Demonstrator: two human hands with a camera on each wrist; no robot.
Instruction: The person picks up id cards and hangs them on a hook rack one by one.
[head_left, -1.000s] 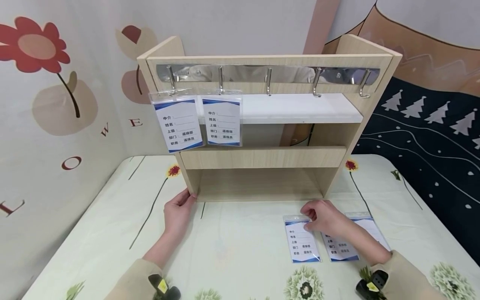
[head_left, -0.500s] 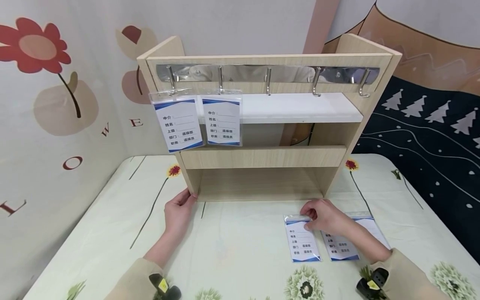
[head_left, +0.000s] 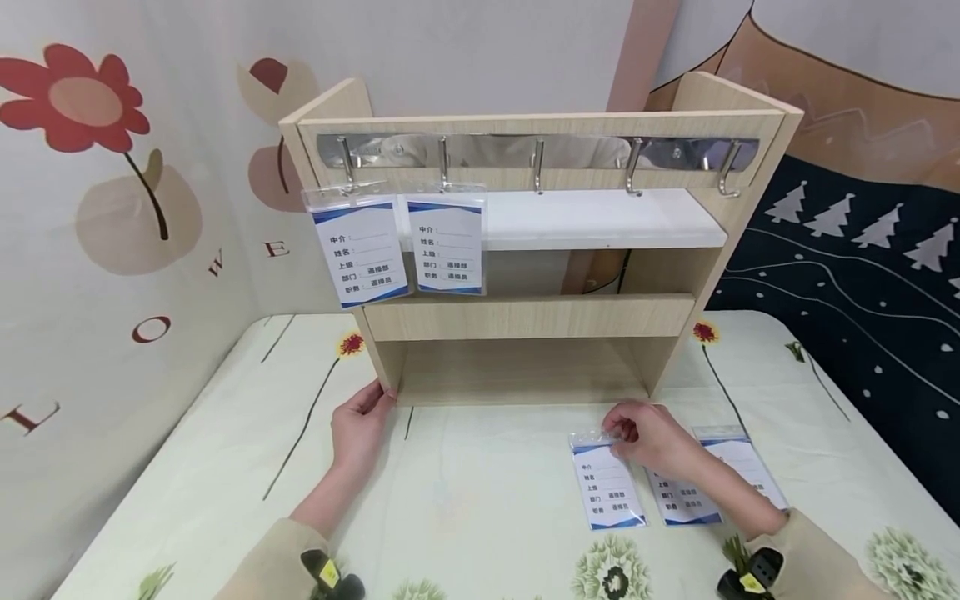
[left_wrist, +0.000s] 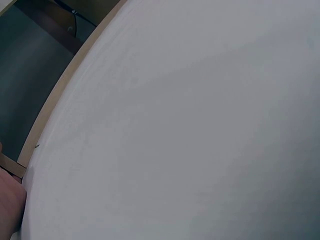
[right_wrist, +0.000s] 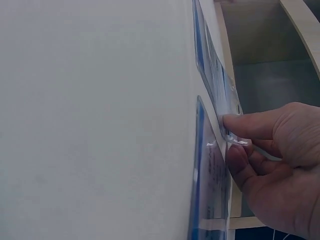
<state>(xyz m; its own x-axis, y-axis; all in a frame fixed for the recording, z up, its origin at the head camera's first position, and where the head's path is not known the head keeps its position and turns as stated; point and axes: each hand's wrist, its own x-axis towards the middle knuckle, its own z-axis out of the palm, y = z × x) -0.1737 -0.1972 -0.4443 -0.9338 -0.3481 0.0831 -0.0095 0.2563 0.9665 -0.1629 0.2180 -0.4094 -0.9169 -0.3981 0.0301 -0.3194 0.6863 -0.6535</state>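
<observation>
A wooden shelf unit (head_left: 525,318) with a metal hook strip stands on the table. My left hand (head_left: 362,429) grips the bottom of its left side panel, thumb at the front edge. My right hand (head_left: 654,437) pinches the clear top edge of a plastic badge holder (head_left: 606,487), between thumb and fingertips in the right wrist view. A second badge holder (head_left: 684,502) lies partly under the right forearm, with another (head_left: 742,462) showing beyond it. Two more badge holders, a left one (head_left: 363,254) and a right one (head_left: 447,246), hang from the two leftmost hooks.
Three hooks on the right of the metal strip (head_left: 585,152) carry nothing. A white board (head_left: 600,221) lies across the unit behind the hooks. A flower-patterned cloth (head_left: 465,500) covers the table. Printed curtains stand behind and at both sides.
The head view has shifted slightly. Both hands stay in the same places, and the badge holder under the right hand has barely moved.
</observation>
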